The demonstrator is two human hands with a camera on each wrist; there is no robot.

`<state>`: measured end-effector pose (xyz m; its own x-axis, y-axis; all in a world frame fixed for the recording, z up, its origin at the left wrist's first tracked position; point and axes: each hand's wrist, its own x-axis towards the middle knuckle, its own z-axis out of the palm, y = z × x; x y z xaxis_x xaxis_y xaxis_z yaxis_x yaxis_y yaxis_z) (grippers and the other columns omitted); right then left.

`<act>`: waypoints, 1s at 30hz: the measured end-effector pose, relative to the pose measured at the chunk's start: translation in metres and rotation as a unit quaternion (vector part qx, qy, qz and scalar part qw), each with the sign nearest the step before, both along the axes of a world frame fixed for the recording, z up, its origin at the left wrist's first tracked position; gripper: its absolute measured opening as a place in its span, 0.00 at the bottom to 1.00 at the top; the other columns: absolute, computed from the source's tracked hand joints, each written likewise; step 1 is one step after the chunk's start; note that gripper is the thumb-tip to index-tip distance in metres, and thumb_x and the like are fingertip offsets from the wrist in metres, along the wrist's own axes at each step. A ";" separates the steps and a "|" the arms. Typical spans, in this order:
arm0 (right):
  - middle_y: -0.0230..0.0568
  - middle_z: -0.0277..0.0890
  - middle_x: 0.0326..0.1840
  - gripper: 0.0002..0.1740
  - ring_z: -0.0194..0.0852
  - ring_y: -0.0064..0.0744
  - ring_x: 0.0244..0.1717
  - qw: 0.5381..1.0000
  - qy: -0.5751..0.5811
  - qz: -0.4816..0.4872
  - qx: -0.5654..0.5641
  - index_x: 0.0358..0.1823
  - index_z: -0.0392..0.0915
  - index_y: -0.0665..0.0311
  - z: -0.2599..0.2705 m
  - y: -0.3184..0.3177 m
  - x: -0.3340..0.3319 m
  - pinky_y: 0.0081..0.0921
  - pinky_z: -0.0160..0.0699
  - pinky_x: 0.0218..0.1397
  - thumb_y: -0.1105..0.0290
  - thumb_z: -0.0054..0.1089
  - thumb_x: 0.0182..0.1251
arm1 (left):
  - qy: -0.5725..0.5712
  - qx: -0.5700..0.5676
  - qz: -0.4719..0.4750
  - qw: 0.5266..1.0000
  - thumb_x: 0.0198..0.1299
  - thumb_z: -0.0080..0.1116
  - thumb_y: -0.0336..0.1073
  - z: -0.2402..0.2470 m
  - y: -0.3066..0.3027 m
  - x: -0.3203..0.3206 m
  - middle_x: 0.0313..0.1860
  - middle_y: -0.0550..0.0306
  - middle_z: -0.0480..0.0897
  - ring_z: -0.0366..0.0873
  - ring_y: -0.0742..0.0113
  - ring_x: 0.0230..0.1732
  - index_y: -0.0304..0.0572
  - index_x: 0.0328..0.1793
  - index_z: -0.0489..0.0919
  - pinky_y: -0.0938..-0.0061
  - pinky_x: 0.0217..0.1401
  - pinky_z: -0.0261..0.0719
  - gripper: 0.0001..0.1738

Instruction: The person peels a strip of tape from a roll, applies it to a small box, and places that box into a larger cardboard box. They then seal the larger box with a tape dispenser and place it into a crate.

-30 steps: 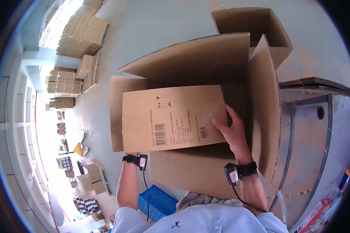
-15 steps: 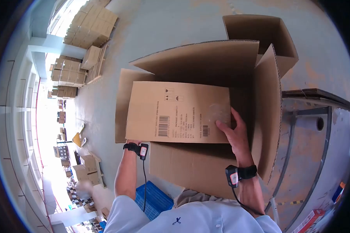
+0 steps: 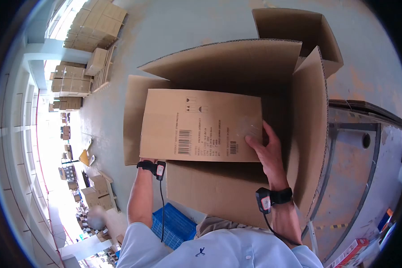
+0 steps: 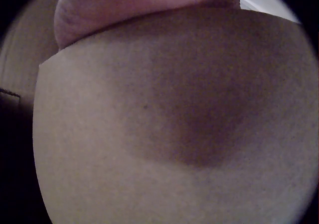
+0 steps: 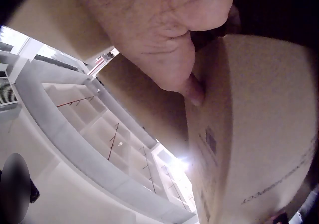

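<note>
A closed cardboard box [image 3: 205, 127] printed with barcodes and handling marks lies over the opening of a larger open carton [image 3: 219, 192]. My right hand [image 3: 272, 149] grips its right end, the thumb on the printed top and the fingers around the end face. The right wrist view shows that thumb [image 5: 195, 92] pressed near the box's edge. At the box's near left corner is my left hand [image 3: 148, 159], mostly hidden under the box. In the left wrist view, the heel of the left hand [image 4: 124, 9] lies along a plain cardboard face [image 4: 149, 134].
The carton's raised flaps [image 3: 310, 120] surround the box on the far and right sides. Another open carton [image 3: 295, 31] stands beyond. To the right is a metal-framed stand [image 3: 330, 169]; a blue crate [image 3: 174, 225] sits near my body. Stacked cartons [image 3: 96, 22] stand far left.
The smaller box has turned slightly, its near edge now more level and a little farther from my body. Both hands have stayed with it, and the head view has shifted slightly.
</note>
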<state>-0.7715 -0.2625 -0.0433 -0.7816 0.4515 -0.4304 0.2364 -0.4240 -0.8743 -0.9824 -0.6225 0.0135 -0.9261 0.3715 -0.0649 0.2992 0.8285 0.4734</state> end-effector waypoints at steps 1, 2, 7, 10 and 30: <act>0.53 0.75 0.69 0.46 0.76 0.40 0.68 1.000 0.003 -0.002 -0.006 0.77 0.65 0.71 0.001 -0.001 -0.001 0.36 0.75 0.72 0.62 0.79 0.60 | -0.012 -0.001 0.004 1.000 0.73 0.60 0.46 0.005 0.004 0.002 0.75 0.44 0.74 0.72 0.53 0.74 0.36 0.78 0.68 0.61 0.74 0.71 0.33; 0.52 0.75 0.70 0.46 0.76 0.40 0.68 1.000 0.011 -0.001 -0.013 0.77 0.65 0.71 0.002 -0.001 -0.001 0.36 0.74 0.72 0.60 0.78 0.61 | -0.025 -0.002 0.007 1.000 0.73 0.59 0.46 0.008 0.006 0.003 0.76 0.44 0.73 0.72 0.52 0.74 0.36 0.78 0.68 0.61 0.74 0.72 0.33; 0.51 0.72 0.73 0.44 0.71 0.40 0.72 0.998 -0.042 -0.004 0.051 0.77 0.65 0.70 -0.019 -0.001 0.000 0.35 0.67 0.75 0.54 0.74 0.66 | -0.396 0.431 0.188 0.789 0.73 0.59 0.50 -0.040 -0.015 -0.011 0.74 0.50 0.75 0.74 0.58 0.72 0.38 0.76 0.71 0.64 0.72 0.74 0.33; 0.49 0.66 0.78 0.43 0.61 0.43 0.78 0.989 -0.112 -0.046 -0.080 0.78 0.65 0.66 -0.040 0.003 0.005 0.38 0.60 0.79 0.43 0.62 0.73 | -0.352 0.453 0.214 0.791 0.70 0.62 0.50 -0.030 0.028 0.013 0.70 0.53 0.78 0.74 0.61 0.69 0.38 0.76 0.71 0.65 0.74 0.71 0.35; 0.41 0.29 0.92 0.56 0.23 0.44 0.90 0.983 -0.041 0.148 -0.102 0.87 0.37 0.55 -0.127 -0.044 -0.129 0.56 0.34 0.85 0.23 0.35 0.72 | 0.119 -0.099 -0.069 0.985 0.66 0.61 0.61 -0.103 0.129 -0.014 0.88 0.40 0.50 0.43 0.30 0.85 0.56 0.86 0.59 0.33 0.82 0.42 0.47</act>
